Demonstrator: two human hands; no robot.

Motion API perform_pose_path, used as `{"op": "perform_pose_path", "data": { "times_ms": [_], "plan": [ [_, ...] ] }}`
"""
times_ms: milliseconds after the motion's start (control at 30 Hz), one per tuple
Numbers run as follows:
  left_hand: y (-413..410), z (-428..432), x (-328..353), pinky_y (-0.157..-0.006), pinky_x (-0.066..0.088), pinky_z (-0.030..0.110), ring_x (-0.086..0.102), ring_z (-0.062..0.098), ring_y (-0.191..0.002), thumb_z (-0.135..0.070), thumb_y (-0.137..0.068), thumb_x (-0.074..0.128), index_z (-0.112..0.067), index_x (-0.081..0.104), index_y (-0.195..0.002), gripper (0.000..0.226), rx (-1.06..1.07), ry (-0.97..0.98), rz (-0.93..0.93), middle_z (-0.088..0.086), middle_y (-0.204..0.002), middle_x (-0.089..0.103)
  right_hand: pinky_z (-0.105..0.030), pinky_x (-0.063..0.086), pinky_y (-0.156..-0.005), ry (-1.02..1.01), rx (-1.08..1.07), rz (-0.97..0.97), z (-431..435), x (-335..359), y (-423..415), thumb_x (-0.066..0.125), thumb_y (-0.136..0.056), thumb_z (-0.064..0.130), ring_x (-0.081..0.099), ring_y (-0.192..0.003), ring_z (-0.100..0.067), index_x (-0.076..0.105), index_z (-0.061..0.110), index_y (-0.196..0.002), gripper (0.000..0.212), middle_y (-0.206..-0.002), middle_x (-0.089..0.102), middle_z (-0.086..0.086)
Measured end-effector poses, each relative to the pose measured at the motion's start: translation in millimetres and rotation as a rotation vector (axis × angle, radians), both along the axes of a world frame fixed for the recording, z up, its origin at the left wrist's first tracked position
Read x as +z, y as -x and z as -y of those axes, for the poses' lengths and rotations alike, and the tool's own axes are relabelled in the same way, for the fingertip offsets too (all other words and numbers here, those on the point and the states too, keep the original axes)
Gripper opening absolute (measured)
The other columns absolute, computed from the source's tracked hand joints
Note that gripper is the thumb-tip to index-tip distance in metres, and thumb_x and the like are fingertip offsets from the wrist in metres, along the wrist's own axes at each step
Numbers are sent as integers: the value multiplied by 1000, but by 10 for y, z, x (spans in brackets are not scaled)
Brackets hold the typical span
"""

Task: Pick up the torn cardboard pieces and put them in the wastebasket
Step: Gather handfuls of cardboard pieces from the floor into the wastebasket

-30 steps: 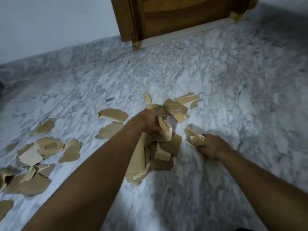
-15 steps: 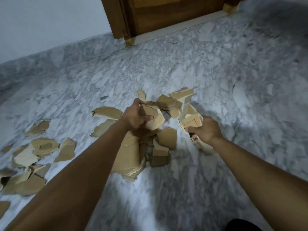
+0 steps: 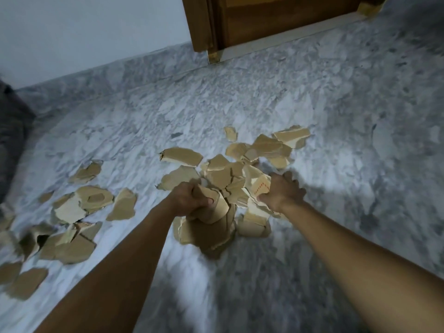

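Torn tan cardboard pieces lie scattered over the marble floor. My left hand [image 3: 192, 199] grips a thick bundle of cardboard pieces [image 3: 211, 227] that hangs down from its fist. My right hand [image 3: 281, 191] holds further pieces [image 3: 258, 186], one with red print, against that bundle. Several loose pieces [image 3: 271, 145] lie just beyond both hands, and another scatter of pieces [image 3: 79, 207] lies on the floor to the left. No wastebasket is in view.
A wooden door [image 3: 276, 18] and its frame stand at the back, with a white wall [image 3: 84, 32] to the left. A dark object [image 3: 12, 131] sits at the left edge. Grey marble floor [image 3: 360, 116] stretches to the right.
My right hand has moved left and brought its pieces up against the bundle in my left hand. The view has shifted, so the door now appears further right.
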State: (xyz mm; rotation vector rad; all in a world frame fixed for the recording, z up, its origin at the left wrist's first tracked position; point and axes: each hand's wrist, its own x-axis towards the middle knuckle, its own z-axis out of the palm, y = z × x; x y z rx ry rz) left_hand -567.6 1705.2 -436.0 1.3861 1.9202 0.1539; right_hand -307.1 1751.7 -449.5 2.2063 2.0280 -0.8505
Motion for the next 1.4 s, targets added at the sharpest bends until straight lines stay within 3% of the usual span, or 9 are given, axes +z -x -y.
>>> {"op": "perform_pose_path", "data": {
  "times_ms": [233,333,467,567,700,933,1100,1267,1400],
  "plan": [
    [-67,-64,119,-87,45,32,57,24,-106,-40,-82,75,-15,55,-122,51,-113,-32,-76,2,-111,61,-37,55,-80,-220,-101,-306,-193,232,-382,86,-72,26,65,-105,-27,49,29,-122,62,-113,68,-3],
    [-25,-129,294,-69,38,26,51,17,-93,-36,-86,72,-21,54,-97,26,-146,-31,-121,-6,-93,53,-41,55,-84,-391,-72,-233,-226,306,-381,82,-75,25,64,-106,-30,56,25,-122,54,-115,66,-5],
    [43,-230,402,-66,42,20,61,17,-94,-30,-84,76,-27,64,-90,13,-100,-57,57,-11,-87,63,-40,58,-80,-128,11,5,-126,127,-407,77,-73,36,67,-95,-32,66,26,-110,40,-108,68,-7],
    [-13,-389,462,-73,52,25,66,16,-94,-34,-82,77,-15,71,-105,30,-33,-43,223,-5,-97,70,-37,56,-77,-81,-44,13,5,-44,-490,78,-70,46,67,-97,-32,66,22,-109,47,-105,70,-7],
    [-238,-632,322,-71,45,26,61,15,-83,-43,-81,76,-22,61,-75,26,-151,-72,44,1,-89,66,-39,56,-79,-115,-26,24,-2,-103,-524,79,-72,50,66,-99,-33,64,22,-112,51,-107,69,-9],
    [-446,-602,-63,-108,40,40,42,28,-133,-79,-48,64,-30,52,-138,102,-329,-91,-240,10,-142,46,-38,49,-81,-181,18,63,29,-220,-537,75,-81,45,61,-107,-36,56,15,-119,52,-115,64,-13],
    [-412,-571,-141,-92,41,22,57,18,-116,-41,-65,88,-34,49,-141,85,-178,-190,-54,1,-119,63,-37,48,-82,-219,40,62,14,-228,-502,76,-81,42,61,-109,-35,56,14,-118,51,-116,64,-13],
    [-501,-482,-102,-75,44,28,58,19,-93,-38,-67,87,-19,51,-107,57,-57,-315,-38,-1,-99,60,-37,48,-88,-139,30,57,-63,-104,-471,82,-76,44,57,-114,-35,57,11,-120,61,-122,58,-16],
    [-452,-373,191,-61,45,28,57,12,-71,-34,-71,86,-23,45,-112,58,83,-492,130,-2,-83,57,-37,55,-82,-130,-36,-39,-180,100,-466,87,-64,54,65,-101,-30,64,16,-107,62,-110,66,-10]
  ]
}}
